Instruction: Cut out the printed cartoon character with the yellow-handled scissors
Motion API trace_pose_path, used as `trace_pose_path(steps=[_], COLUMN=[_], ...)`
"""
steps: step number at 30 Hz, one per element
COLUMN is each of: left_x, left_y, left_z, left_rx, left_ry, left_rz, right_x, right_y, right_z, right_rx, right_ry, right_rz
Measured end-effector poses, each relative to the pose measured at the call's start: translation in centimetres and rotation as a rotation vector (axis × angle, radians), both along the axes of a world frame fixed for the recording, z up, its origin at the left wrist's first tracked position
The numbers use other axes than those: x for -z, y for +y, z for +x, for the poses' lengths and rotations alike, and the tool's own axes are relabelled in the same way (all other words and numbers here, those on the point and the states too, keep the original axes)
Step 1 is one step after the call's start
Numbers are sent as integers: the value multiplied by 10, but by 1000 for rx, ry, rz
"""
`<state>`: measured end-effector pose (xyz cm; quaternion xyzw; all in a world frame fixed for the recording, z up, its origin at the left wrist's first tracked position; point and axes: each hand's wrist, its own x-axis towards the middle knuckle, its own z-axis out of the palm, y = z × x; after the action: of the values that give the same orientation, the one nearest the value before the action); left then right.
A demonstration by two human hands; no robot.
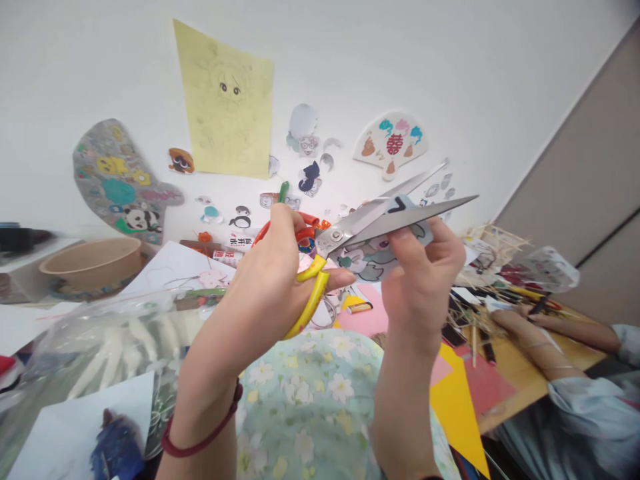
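My left hand [280,267] is closed round the handles of a pair of scissors [350,220], one handle red and the other yellow. Their long metal blades stand apart and point to the upper right. Between the blades is a paper cutout [377,257] with grey and white cartoon figures and a dark curved mark. My right hand [423,273] pinches this cutout from the right, thumb in front, near the lower blade. Part of the cutout is hidden behind the blade and the thumb.
At the left stand a tan bowl [95,260] and a clear plastic bag [115,347] with white pieces. Stickers and a yellow drawing [227,107] hang on the wall. Yellow card [457,407] lies at the right, where another person's hands [520,327] work among sticks.
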<state>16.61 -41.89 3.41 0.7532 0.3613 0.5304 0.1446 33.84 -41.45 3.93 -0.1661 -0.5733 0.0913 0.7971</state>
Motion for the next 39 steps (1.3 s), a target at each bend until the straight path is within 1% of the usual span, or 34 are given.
trace_pose_path(steps=[3,6,12,15,22,26,29,34,39], left_x=[2,3,1,-1,-5,-5,-4,-6,-6], left_y=[4,7,1,-1,-2,-2,0,0,-1], left_z=[0,-1,-5,-8,-11,-10,-8,-7,-7], left_rx=[-13,-21,-88,-118,-130,-134,-118,-121,-152], left_ry=[35,6,122,170,210,216,201,186,181], left_rz=[21,41,71,97,103,99,85,75,37], right_x=[1,0,-1,-1,-4,-5,-5,-3,-2], right_y=[1,1,-2,-2,-6,-12,-12,-8,-9], right_z=[1,1,0,1,11,12,13,15,15], right_rx=[9,3,-52,-65,1,59,58,63,94], right_ry=[-3,6,35,17,-98,-142,-168,-173,-101], right_rz=[-18,-16,-12,-33,18,4,-6,3,-42])
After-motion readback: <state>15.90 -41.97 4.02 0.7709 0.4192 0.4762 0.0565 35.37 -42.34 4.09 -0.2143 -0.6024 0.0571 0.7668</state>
